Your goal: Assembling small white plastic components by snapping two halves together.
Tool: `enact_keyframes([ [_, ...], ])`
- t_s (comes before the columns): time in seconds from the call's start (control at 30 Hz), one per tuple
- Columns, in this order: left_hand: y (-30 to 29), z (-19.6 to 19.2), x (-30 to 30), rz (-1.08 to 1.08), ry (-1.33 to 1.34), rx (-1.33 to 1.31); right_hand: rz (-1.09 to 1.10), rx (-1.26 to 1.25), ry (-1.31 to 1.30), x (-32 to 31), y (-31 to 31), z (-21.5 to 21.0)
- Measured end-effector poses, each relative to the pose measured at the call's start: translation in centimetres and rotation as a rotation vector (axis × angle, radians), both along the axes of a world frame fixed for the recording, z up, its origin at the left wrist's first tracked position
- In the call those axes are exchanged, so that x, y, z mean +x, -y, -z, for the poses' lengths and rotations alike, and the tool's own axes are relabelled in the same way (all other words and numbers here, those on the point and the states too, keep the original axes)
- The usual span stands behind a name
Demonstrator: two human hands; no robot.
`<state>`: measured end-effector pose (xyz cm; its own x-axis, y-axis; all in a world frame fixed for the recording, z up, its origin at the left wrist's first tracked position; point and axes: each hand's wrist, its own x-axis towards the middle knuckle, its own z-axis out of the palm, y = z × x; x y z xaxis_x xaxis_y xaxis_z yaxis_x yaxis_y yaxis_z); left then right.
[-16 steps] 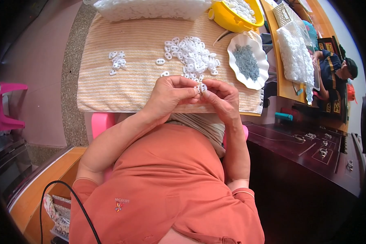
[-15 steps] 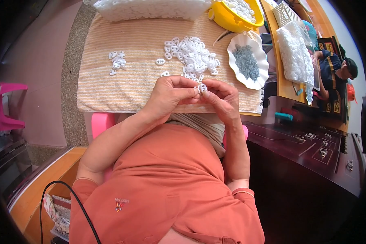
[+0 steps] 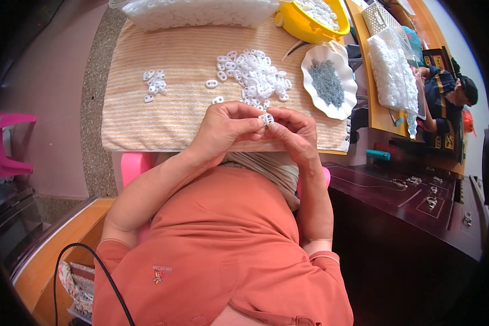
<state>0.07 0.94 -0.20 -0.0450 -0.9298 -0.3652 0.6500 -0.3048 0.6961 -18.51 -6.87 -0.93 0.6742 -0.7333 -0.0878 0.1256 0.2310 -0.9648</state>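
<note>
Close to the near edge of the striped towel, my two hands meet fingertip to fingertip. My left hand [image 3: 224, 129] is closed in a pinch at the left side of a small white two-holed plastic piece [image 3: 269, 118]. From the other side, thumb and fingers of my right hand [image 3: 295, 130] pinch the same piece. Whether a second part sits between the fingertips is hidden. Just beyond the hands lies a heap of similar white pieces [image 3: 258, 73], with a few strays at its left. A smaller cluster of them [image 3: 155, 84] rests farther left.
A white scalloped dish [image 3: 349, 98] of tiny grey pieces stands at the right of the towel [image 3: 174, 119]. Behind are a clear bin [image 3: 201, 13] and a yellow basin [image 3: 304, 30], both holding white parts. Another person [image 3: 445, 89] sits at far right.
My fingertips have drawn slightly closer together around the white piece, which has turned a little. The heaps look unchanged; the whole view has shifted slightly.
</note>
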Motion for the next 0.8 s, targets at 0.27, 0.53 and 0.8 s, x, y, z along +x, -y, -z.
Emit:
enact_keyframes([
  [0.27, -0.05, -0.13, 0.06, 0.006, 0.005, 0.001, -0.018, 0.033, 0.029, -0.01, -0.08, 0.11],
  [0.53, 0.0, -0.07, 0.03, 0.018, -0.002, 0.013, -0.023, 0.049, 0.036, -0.17, -0.07, 0.29],
  [0.8, 0.01, -0.02, 0.03, -0.007, -0.035, 0.009, -0.026, 0.034, 0.028, -0.13, -0.02, 0.25],
])
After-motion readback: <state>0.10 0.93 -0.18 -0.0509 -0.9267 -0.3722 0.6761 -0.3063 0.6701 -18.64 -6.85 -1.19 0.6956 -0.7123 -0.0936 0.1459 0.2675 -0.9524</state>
